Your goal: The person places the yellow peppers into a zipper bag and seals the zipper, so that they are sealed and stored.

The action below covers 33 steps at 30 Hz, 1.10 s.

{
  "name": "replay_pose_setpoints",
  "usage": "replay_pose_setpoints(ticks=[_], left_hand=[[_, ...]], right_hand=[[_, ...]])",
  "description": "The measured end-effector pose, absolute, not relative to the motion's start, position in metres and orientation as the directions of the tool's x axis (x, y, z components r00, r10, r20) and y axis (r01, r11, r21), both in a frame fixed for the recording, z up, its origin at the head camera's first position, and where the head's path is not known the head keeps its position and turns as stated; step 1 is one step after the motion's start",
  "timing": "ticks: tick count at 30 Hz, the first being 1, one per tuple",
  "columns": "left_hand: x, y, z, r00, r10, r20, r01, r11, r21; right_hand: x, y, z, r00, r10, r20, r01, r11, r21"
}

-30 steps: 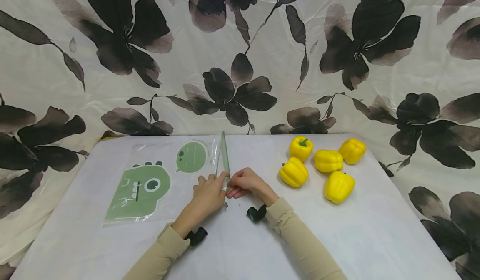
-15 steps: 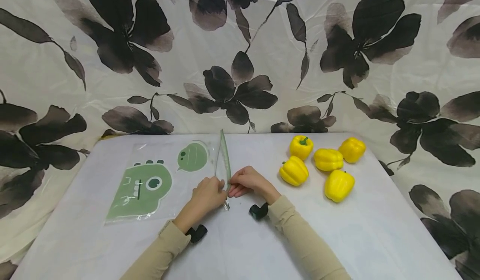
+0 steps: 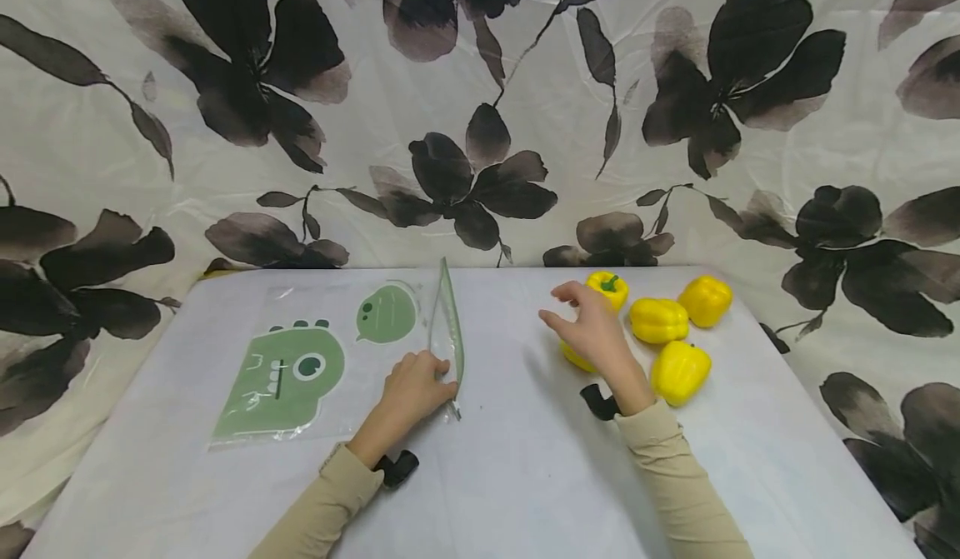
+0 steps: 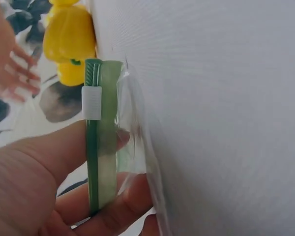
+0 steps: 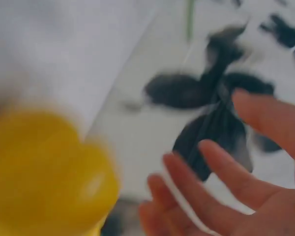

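Note:
A clear zip bag (image 3: 300,384) printed with a green dinosaur lies flat on the table, its green-edged mouth standing up on the right side. My left hand (image 3: 412,392) pinches that edge near its front end. In the left wrist view the thumb and fingers hold the green zip strip (image 4: 92,162), below a white slider (image 4: 92,103). My right hand (image 3: 596,330) is in the air with fingers spread and nothing in them. It overlaps a yellow bell pepper (image 3: 577,357) in the head view; the right wrist view shows a blurred yellow pepper (image 5: 49,172) beside the fingers.
Several more yellow bell peppers stand grouped at the right, including a near one (image 3: 680,373), a middle one (image 3: 657,321), a far right one (image 3: 705,301) and one at the back (image 3: 611,286). A floral cloth (image 3: 480,84) hangs behind the table (image 3: 480,492).
My right hand has let go of the bag's edge and moved right, up to the peppers. My left hand keeps its hold, and the bag's mouth now stands slightly wider apart.

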<state>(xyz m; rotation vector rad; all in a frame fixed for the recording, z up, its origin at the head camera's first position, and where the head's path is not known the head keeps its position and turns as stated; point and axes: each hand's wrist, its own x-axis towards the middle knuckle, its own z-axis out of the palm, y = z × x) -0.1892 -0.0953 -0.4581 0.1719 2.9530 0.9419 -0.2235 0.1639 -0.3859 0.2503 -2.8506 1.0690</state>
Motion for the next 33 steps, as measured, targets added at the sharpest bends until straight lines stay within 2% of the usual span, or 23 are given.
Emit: replay_pose_setpoints(ticks=[5,12,21,33], left_hand=[[-0.189,-0.097,-0.464,-0.994,0.1,0.033,0.099,0.775,0.624],[-0.19,-0.101,-0.465,-0.995,0.088,0.043,0.095,0.764,0.638],[-0.191,-0.098,-0.464,-0.995,0.092,0.038,0.095,0.765,0.637],[-0.19,-0.097,-0.459,-0.997,0.081,-0.008,0.062,0.82,0.569]], right_hand=[[-0.226,0.189,-0.395,-0.999,-0.038,0.013,-0.039,0.874,-0.484],[-0.227,0.196,-0.412,-0.996,-0.023,-0.087,0.016,0.906,-0.423],[-0.231,0.204,-0.417,-0.995,0.01,-0.097,0.055,0.878,-0.475],[-0.247,0.197,-0.402,-0.998,-0.014,-0.069,0.037,0.729,-0.684]])
